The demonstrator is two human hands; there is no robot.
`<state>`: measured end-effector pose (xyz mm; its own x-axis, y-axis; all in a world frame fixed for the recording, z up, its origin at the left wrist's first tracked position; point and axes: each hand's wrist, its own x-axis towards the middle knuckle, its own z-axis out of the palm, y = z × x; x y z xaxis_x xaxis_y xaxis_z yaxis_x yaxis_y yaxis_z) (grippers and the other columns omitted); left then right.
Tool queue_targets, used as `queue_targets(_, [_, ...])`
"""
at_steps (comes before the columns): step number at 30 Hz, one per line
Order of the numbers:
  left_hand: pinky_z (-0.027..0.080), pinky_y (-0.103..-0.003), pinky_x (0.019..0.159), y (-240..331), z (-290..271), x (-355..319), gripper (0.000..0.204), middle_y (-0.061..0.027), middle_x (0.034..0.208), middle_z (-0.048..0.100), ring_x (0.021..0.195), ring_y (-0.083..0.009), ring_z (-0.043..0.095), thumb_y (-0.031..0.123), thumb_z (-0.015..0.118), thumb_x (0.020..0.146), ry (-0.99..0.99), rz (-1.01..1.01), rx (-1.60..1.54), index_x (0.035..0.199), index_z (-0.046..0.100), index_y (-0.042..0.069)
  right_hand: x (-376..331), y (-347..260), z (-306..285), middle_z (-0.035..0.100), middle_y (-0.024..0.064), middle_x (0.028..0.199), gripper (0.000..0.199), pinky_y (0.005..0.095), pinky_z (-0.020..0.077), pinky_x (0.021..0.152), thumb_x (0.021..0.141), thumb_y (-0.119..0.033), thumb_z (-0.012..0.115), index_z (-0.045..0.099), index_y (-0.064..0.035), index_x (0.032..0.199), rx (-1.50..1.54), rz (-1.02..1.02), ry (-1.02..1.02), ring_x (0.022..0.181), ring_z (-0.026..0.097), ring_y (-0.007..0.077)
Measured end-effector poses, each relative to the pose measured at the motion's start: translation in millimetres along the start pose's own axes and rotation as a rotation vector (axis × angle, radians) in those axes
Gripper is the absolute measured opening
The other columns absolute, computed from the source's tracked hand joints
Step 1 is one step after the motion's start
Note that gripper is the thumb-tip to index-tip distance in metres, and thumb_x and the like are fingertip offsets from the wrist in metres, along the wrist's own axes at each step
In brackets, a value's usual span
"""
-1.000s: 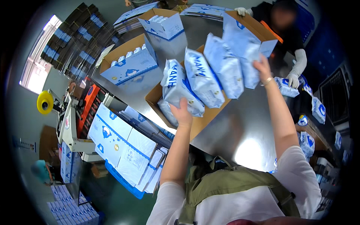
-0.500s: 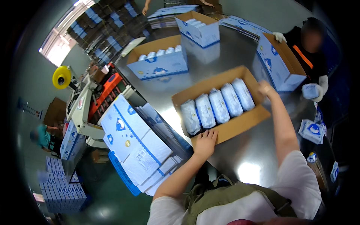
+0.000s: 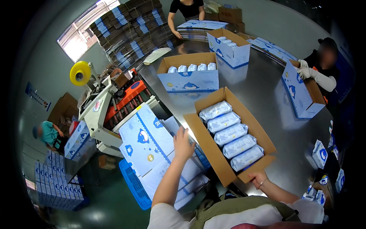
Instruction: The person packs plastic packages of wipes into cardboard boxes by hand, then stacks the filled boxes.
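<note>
In the head view, the box (image 3: pixel 211 149) is seen right of the left hand (image 3: pixel 184 146), its long axis directed from far left to near right. Its near end is grasped by the nearer right hand (image 3: pixel 260 178); the left, above flat cartons (image 3: pixel 162 168), is spread, released.

The packs (image 3: pixel 231 134) are glossy plastic, the box (image 3: pixel 207 148) matt cardboard (the tabletop (image 3: pixel 263 89) smooth, shiny metal).

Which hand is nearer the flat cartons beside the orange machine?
Left. Left hand: over the right edge of the flat cartons, contact unclear. Right hand: farther right, holding the open box at its near end.
</note>
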<state>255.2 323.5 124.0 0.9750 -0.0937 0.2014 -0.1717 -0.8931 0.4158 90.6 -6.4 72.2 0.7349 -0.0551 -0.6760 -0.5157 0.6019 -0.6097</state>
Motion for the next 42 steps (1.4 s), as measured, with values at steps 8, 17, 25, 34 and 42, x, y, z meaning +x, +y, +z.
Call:
queue_targets(8, [0.024,-0.051,0.105,-139.1,-48.2,-182.9,0.091,-0.0248,0.140,0.033,0.132,-0.0370,0.028,0.043,0.076,0.065,-0.027,-0.853,0.250,0.132,0.037,-0.003,187.1,-20.2,194.2,0.059,0.0137,0.087,0.015,0.0498,0.0541,0.072,0.073,0.005,0.060,0.057,0.0001,0.087,0.111,-0.052,-0.078,0.080,0.061,0.0315])
queue_targets(17, [0.035,-0.039,0.102,-157.6,-32.5,-272.6,0.098,-0.0293,0.128,0.044,0.119,-0.0396,0.044,0.031,0.084,0.055,0.122,-1.157,-0.247,0.128,0.035,-0.011,305.1,-81.9,286.0,0.059,0.0093,0.111,0.046,0.0441,0.0403,0.096,0.083,-0.036,0.066,0.053,-0.0033,0.114,-0.329,-0.219,-0.142,0.107,0.053,0.0222])
queue_targets(25, [0.038,-0.041,0.099,-179.1,-3.6,-268.0,0.089,-0.0288,0.123,0.047,0.114,-0.0390,0.047,0.031,0.081,0.056,0.271,-1.172,-0.181,0.122,0.040,-0.013,149.0,146.7,210.5,0.035,0.0290,0.138,0.098,0.0373,0.0285,0.107,0.074,-0.062,0.060,0.031,0.0079,0.135,-1.468,-0.193,-0.664,0.129,0.035,0.0363])
queue_targets(34, [0.040,-0.037,0.094,-94.5,-72.3,-237.7,0.066,-0.0213,0.117,0.053,0.107,-0.0312,0.053,0.019,0.078,0.065,0.852,-0.791,-0.579,0.117,0.047,-0.008,119.2,127.4,215.3,0.048,0.0256,0.126,0.077,0.0429,0.0365,0.098,0.082,-0.060,0.050,0.044,0.0023,0.126,-1.259,-0.469,-0.381,0.117,0.045,0.0395])
queue_targets(42, [0.023,-0.035,0.106,67.1,-27.8,-232.1,0.070,-0.0137,0.133,0.041,0.128,-0.0247,0.034,0.033,0.064,0.075,0.051,-0.179,-1.342,0.129,0.037,-0.001,70.1,-80.5,146.8,0.061,0.0084,0.112,0.057,0.0328,0.0376,0.094,0.092,-0.051,0.043,0.059,-0.0015,0.115,0.291,-0.779,-0.150,0.105,0.054,0.0181])
